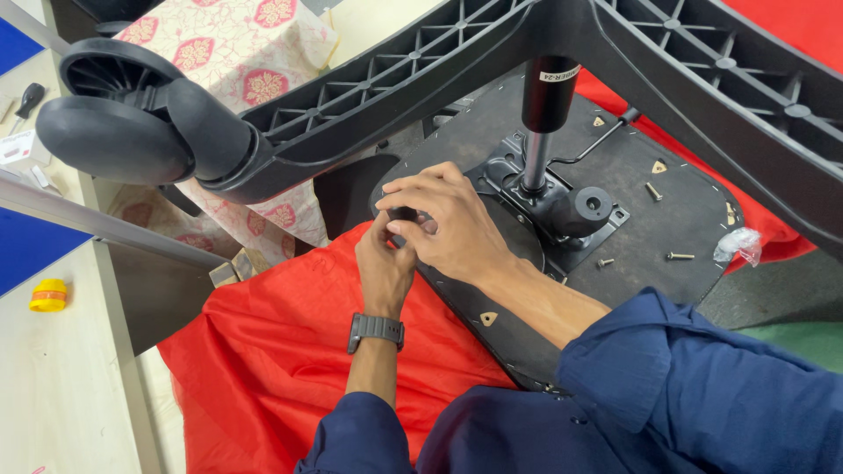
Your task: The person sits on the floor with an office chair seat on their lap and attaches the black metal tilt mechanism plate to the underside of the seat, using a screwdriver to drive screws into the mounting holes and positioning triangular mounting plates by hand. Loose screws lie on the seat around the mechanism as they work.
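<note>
Nearest: both forearms in blue sleeves, watch on left wrist. Left hand and right hand meet at edge of upturned chair seat underside, fingers pinched together on a small dark part; can't tell what it is. Seat lies on red cloth. Beyond hands: metal mechanism plate w/ gas cylinder, loose screws on the seat. Farther: black star base w/ caster wheel.
</note>
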